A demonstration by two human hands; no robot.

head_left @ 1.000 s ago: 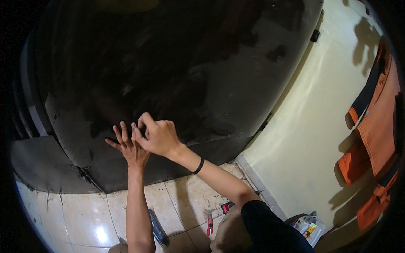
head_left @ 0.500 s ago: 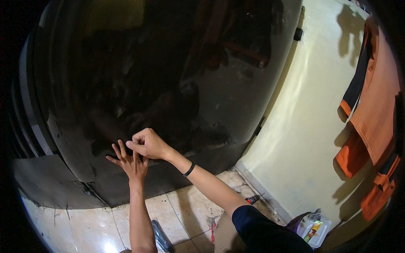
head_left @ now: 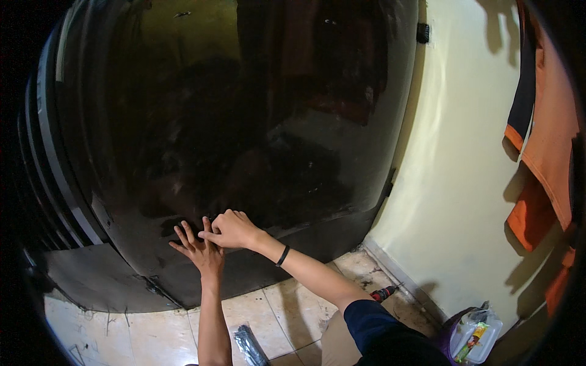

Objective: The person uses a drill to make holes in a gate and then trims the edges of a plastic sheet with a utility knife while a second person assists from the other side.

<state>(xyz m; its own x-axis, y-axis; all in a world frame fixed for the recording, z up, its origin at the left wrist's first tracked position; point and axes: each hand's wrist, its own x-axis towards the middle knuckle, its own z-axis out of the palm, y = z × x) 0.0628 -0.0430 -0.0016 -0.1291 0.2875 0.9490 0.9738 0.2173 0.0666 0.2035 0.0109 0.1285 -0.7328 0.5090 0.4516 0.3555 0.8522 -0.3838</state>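
A large dark, glossy panel [head_left: 287,177] stands upright before me, reflecting the room dimly. My left hand [head_left: 204,255] lies against its lower part with the fingers spread and pointing up. Right beside it, my right hand [head_left: 235,230] is closed, knuckles up, its thumb side over the left hand's fingers. Whatever it may pinch is too small or hidden to make out. A black band [head_left: 282,255] circles my right wrist.
A pale wall [head_left: 461,165] rises at right, with orange garments [head_left: 549,152] hanging on it. On the tiled floor [head_left: 244,305] lie a clear plastic packet [head_left: 250,346] and a red-and-black tool [head_left: 383,294]. A purple bin [head_left: 450,332] with a white tray [head_left: 483,341] stands lower right.
My view has shifted, so both hands appear slightly lower and further right. The left stays spread on the panel; the right remains closed beside it.
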